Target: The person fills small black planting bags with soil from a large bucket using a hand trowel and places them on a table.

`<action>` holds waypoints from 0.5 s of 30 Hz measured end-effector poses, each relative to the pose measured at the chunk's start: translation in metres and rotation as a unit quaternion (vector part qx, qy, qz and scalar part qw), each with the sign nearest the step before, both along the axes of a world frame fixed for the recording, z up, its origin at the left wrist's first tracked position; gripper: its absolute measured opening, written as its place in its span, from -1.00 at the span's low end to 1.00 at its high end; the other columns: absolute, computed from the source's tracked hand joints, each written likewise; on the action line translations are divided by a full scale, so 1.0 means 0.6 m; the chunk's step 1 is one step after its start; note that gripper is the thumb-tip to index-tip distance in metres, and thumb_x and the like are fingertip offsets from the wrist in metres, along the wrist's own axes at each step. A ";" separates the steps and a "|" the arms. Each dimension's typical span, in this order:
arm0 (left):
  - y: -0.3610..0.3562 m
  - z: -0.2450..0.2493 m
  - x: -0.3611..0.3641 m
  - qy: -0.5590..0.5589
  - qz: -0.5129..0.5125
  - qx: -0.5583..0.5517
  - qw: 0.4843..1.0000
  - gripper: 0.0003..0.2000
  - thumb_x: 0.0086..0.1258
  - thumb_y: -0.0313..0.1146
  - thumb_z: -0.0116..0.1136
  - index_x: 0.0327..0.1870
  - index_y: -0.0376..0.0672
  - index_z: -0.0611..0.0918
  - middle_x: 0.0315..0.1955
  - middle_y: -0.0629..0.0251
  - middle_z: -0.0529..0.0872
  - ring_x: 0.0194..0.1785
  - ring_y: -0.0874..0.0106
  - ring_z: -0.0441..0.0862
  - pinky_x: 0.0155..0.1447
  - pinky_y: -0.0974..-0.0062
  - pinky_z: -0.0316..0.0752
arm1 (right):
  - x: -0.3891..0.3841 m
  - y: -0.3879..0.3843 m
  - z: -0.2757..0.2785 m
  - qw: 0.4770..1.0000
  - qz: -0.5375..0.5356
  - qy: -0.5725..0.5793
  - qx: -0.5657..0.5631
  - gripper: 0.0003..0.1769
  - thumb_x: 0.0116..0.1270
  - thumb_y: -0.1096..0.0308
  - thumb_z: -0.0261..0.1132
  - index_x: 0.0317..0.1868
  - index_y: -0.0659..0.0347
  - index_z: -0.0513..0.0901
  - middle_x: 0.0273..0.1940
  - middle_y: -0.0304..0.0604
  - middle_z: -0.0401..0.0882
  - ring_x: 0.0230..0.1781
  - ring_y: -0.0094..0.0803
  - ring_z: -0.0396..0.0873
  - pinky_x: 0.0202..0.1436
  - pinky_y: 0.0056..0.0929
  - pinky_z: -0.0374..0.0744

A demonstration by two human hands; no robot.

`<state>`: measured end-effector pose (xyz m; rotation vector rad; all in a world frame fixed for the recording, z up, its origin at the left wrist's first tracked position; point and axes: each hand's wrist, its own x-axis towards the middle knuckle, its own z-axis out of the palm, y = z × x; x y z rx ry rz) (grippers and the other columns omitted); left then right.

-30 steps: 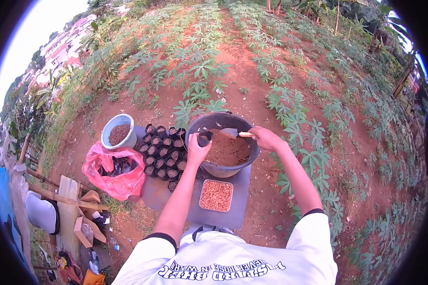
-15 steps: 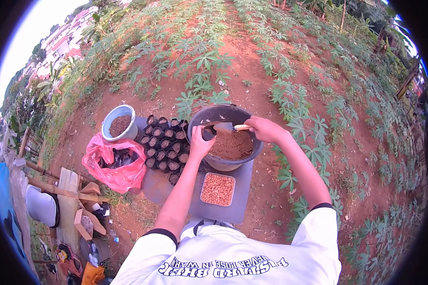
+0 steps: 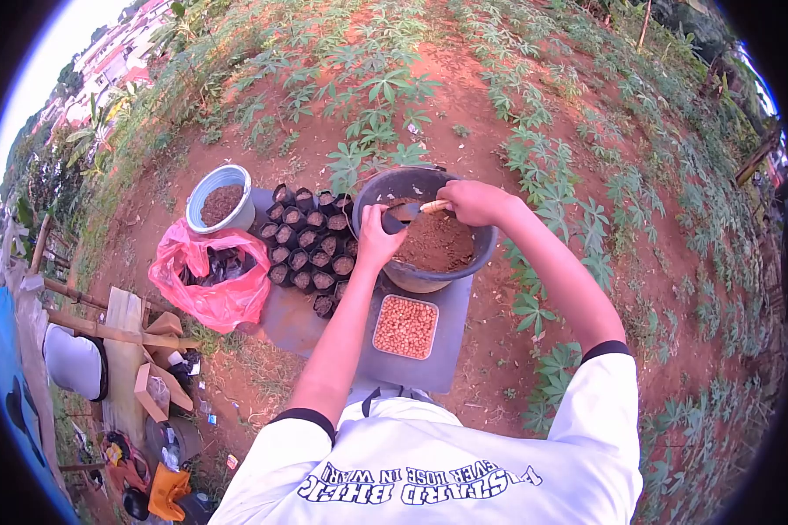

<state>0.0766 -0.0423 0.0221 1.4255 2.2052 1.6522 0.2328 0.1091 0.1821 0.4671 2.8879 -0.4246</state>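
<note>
My left hand (image 3: 376,240) grips a small black plastic planting bag (image 3: 394,222) over the left side of a large dark bucket (image 3: 484,251). Crumbly brown soil (image 3: 439,242) lies inside that bucket. In my right hand (image 3: 475,203) is the wooden handle of a trowel (image 3: 406,211), and its metal blade reaches the mouth of the bag. To the left of my left forearm, several black bags filled with soil (image 3: 299,241) stand packed together. A clear square container of orange-yellow kernels (image 3: 405,326) sits just in front of the bucket.
Everything stands on a grey tabletop (image 3: 433,372). At its left are a pale blue pail (image 3: 247,210) of soil and a pink plastic bag (image 3: 236,302) with black plastic inside. Planks (image 3: 124,350) and clutter lie at lower left. Rows of leafy plants (image 3: 547,188) grow on reddish ground.
The trowel has tipped and moved left, its blade now at the mouth of the black bag. My right hand has turned over it. The whole view has shifted slightly.
</note>
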 end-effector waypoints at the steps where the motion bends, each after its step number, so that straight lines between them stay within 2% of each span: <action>1: 0.000 -0.001 0.000 -0.001 0.003 0.005 1.000 -0.50 0.05 -0.29 0.50 -0.05 -0.28 0.50 -0.13 0.05 0.51 0.02 0.02 0.54 0.12 0.18 0.48 | -0.006 -0.004 0.007 1.000 0.000 -0.001 -0.002 -0.74 0.29 0.44 0.19 -0.03 0.24 0.64 -0.04 0.08 0.62 0.09 0.01 0.60 0.14 -0.06 0.54; 4: 0.001 -0.001 -0.001 0.003 0.004 0.009 1.000 -0.51 0.06 -0.30 0.50 -0.05 -0.28 0.50 -0.13 0.05 0.51 0.01 0.02 0.54 0.11 0.17 0.48 | -0.025 -0.008 0.019 0.997 0.050 -0.008 0.066 -0.66 0.17 0.45 0.24 -0.01 0.27 0.67 -0.09 0.09 0.69 0.00 0.01 0.67 0.07 -0.05 0.62; 7: 0.000 0.000 -0.001 0.008 0.004 0.014 1.000 -0.50 0.06 -0.30 0.50 -0.04 -0.29 0.51 -0.13 0.04 0.50 0.01 0.02 0.54 0.10 0.17 0.48 | -0.033 -0.020 0.047 0.991 0.068 -0.038 0.108 -0.63 0.17 0.46 0.24 0.02 0.25 0.67 -0.10 0.08 0.70 -0.01 0.00 0.68 0.06 -0.07 0.63; 11: -0.002 0.004 -0.001 0.006 0.006 0.009 1.000 -0.49 0.06 -0.30 0.50 -0.01 -0.30 0.51 -0.13 0.05 0.50 0.01 0.03 0.54 0.11 0.18 0.48 | -0.026 -0.028 0.084 0.990 0.055 -0.072 0.111 -0.63 0.16 0.47 0.24 0.02 0.24 0.67 -0.11 0.08 0.71 -0.01 -0.01 0.68 0.07 -0.08 0.64; 13: -0.003 0.007 0.002 0.007 0.010 0.008 1.000 -0.50 0.05 -0.33 0.49 -0.02 -0.29 0.50 -0.13 0.05 0.50 0.01 0.02 0.54 0.11 0.18 0.48 | -0.015 -0.013 0.083 0.990 0.048 -0.045 0.128 -0.62 0.14 0.44 0.29 0.03 0.23 0.67 -0.09 0.09 0.71 -0.01 -0.01 0.69 0.06 -0.09 0.64; 15: -0.001 0.008 0.005 0.007 0.014 0.006 1.000 -0.51 0.05 -0.35 0.48 -0.03 -0.27 0.49 -0.12 0.06 0.49 0.01 0.00 0.54 0.12 0.18 0.49 | -0.005 0.003 0.082 0.990 0.029 -0.063 0.124 -0.49 0.06 0.31 0.44 0.08 0.20 0.66 -0.10 0.09 0.72 -0.01 -0.03 0.69 0.09 -0.08 0.63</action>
